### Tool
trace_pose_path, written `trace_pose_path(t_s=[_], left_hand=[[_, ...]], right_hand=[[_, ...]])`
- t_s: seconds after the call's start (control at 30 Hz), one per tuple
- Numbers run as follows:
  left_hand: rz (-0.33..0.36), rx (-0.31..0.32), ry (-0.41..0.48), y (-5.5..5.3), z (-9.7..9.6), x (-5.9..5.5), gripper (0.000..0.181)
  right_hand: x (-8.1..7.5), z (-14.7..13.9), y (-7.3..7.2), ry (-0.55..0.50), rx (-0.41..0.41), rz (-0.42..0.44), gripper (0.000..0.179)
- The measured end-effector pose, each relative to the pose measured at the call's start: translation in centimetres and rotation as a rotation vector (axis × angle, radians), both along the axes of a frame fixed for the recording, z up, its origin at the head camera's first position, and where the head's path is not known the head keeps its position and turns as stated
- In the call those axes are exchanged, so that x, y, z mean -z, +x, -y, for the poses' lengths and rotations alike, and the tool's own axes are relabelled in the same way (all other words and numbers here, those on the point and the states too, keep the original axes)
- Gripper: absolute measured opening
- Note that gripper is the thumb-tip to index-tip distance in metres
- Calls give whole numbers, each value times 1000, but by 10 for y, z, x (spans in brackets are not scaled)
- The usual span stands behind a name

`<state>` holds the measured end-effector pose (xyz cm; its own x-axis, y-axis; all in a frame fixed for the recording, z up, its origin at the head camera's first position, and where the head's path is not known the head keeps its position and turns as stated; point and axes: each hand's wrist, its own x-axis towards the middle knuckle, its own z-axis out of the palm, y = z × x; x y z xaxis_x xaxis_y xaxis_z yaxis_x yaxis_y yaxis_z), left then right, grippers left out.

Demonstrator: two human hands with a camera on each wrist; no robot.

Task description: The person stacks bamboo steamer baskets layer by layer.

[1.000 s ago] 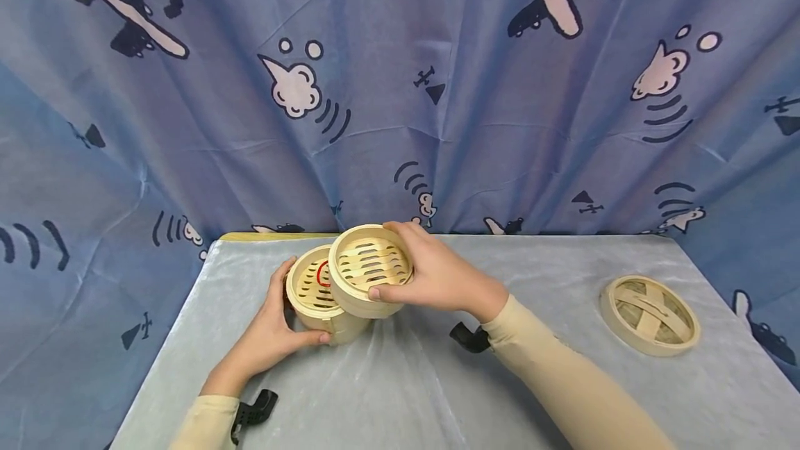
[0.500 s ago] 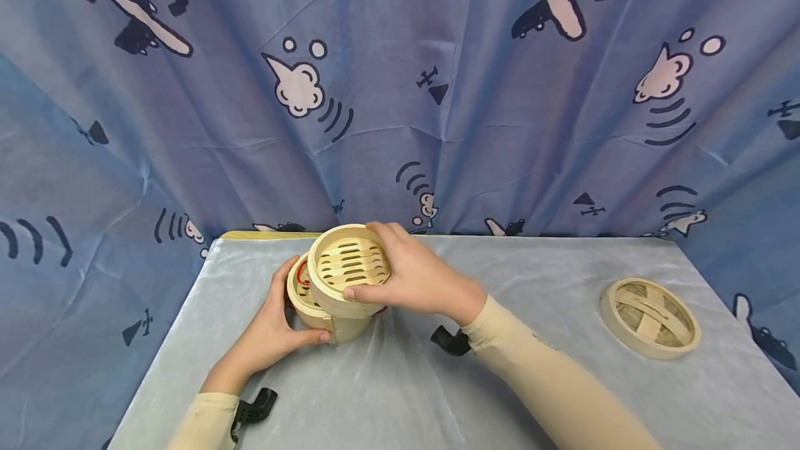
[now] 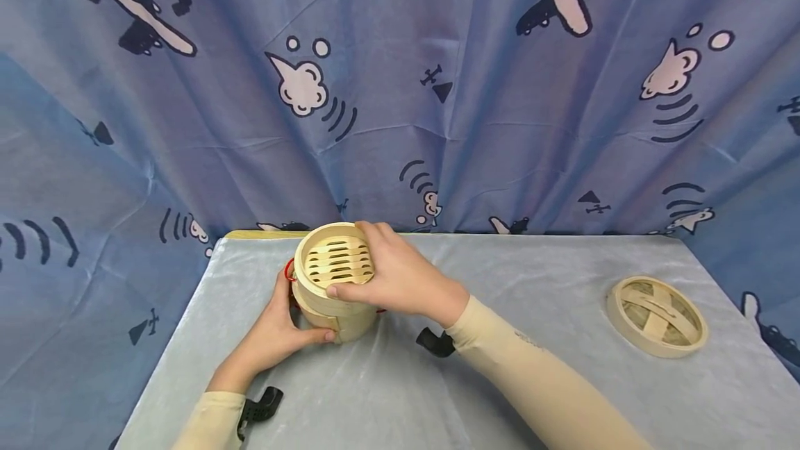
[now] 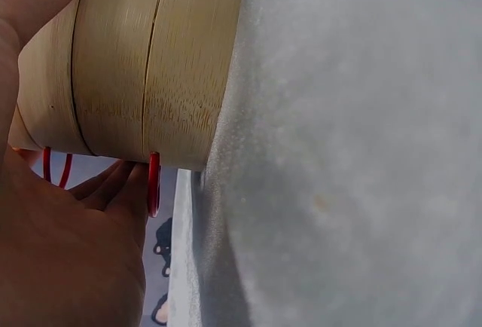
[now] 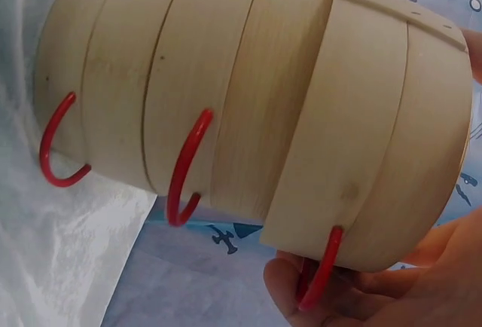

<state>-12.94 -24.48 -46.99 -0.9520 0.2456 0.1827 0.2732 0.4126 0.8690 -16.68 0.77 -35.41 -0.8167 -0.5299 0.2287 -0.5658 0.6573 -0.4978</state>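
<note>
A round bamboo steamer basket with a slatted floor sits over a stack of bamboo steamer baskets. My right hand grips its right side, thumb at the front rim. My left hand holds the stack below from the left, thumb in front and fingers behind. In the right wrist view the upper basket is slightly offset from the lower ones; whether it is fully seated I cannot tell. Red loop handles stick out from the sides. The lower baskets' insides are hidden.
A bamboo steamer lid with a crossed strap lies at the right of the grey cloth-covered table. A blue patterned curtain hangs behind the table's back edge.
My right hand has carried the upper basket leftward, from beside and partly over the stack to on top of it. The left hand keeps its hold on the stack.
</note>
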Motion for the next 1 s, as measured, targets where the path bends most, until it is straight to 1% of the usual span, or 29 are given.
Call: trace_pose_path(t_s=[0.13, 0.3, 0.5, 0.63, 0.7, 0.8, 0.9, 1.0], left_hand=[[-7, 7, 14, 0, -1, 1, 131], [-18, 1, 21, -1, -2, 0, 136], [-26, -8, 17, -2, -2, 1, 137], [-22, -8, 0, 0, -3, 0, 136], [-15, -10, -8, 3, -5, -3, 133], [-6, -12, -4, 8, -9, -11, 129], [-8, -2, 17, 12, -12, -21, 127], [-8, 1, 16, 15, -12, -27, 126]], right_hand=[[1, 5, 0, -4, 12, -14, 112], [2, 11, 1, 6, 47, -47, 111], [3, 16, 2, 2, 82, -67, 110], [3, 19, 3, 0, 102, -70, 111], [4, 21, 3, 7, 114, -69, 112], [5, 22, 5, 20, 131, -67, 114], [6, 22, 6, 22, 134, -70, 117], [6, 23, 6, 22, 130, -79, 120]])
